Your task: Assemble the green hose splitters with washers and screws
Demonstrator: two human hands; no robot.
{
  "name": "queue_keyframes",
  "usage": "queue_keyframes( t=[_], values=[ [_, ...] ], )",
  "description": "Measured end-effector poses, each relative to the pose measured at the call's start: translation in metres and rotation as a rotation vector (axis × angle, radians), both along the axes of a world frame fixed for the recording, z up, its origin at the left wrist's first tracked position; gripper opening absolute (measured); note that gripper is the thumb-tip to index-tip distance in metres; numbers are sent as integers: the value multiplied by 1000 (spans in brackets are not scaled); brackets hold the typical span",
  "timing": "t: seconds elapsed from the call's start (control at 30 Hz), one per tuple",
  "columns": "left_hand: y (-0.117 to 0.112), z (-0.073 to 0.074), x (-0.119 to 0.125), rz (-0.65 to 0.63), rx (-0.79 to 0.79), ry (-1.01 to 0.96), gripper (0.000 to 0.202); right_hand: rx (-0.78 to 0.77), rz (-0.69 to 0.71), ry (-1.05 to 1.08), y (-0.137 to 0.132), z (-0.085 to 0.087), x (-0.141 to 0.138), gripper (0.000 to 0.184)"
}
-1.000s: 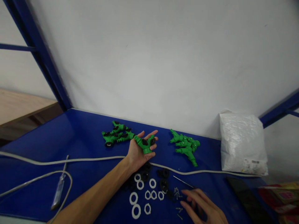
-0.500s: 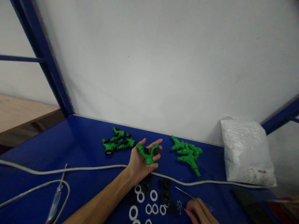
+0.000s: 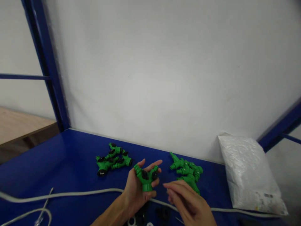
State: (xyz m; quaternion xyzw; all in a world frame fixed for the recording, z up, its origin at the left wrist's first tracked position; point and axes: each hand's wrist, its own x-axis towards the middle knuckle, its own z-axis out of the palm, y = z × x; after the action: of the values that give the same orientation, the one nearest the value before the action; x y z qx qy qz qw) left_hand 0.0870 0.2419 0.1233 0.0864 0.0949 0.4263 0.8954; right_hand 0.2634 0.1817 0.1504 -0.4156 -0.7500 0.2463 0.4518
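My left hand [image 3: 138, 185], palm up, is closed around a green Y-shaped hose splitter [image 3: 147, 179] with two black valve knobs. Its two outlets point up and away, and the wide green collar faces me. To its right, my right hand [image 3: 188, 201] is pinched on something tiny at the fingertips, which looks like a small screw [image 3: 167, 189]. The two hands are apart, with the right fingertips close to the splitter. Several green splitters with black knobs [image 3: 114, 160] lie to the left. On the right is a pile of plain green splitters [image 3: 187, 169].
A white cable [image 3: 77, 193] crosses the blue table [image 3: 77, 160], passing behind both hands. A screwdriver [image 3: 44, 204] lies at lower left. Black parts [image 3: 162, 213] and white rings [image 3: 131, 221] show at the bottom edge. A white plastic package [image 3: 251, 172] leans at the right.
My right hand has risen from beside the small screws towards the splitter, its fingers pinched. My left hand keeps hold of the splitter. The view has tilted up, so the table sits lower.
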Motion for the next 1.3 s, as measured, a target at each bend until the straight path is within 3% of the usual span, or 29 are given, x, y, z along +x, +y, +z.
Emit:
queue_keyframes(
  t=[0.1,0.23,0.37,0.6,0.87,1.03,1.17,1.3],
  values=[
    [1,-4,2,-2,-52,16,56,-7,4,122,27,13,-22,16],
    [2,-9,3,-9,-93,23,53,68,17,98,41,0,-38,13],
    [4,-10,5,56,-167,115,52,203,2,21,40,-10,-43,14],
    [3,-6,6,73,-193,193,55,437,-70,-15,35,-4,-49,16],
    [5,-4,4,93,-171,184,57,615,-51,-236,26,-5,-51,22],
    [3,4,4,122,-184,183,57,620,-105,-263,18,-15,-56,33],
    [3,8,-1,113,-186,166,57,572,-129,-427,13,-22,-62,43],
    [4,7,-8,32,-67,70,57,528,-178,-559,4,-21,-33,50]
  ],
)
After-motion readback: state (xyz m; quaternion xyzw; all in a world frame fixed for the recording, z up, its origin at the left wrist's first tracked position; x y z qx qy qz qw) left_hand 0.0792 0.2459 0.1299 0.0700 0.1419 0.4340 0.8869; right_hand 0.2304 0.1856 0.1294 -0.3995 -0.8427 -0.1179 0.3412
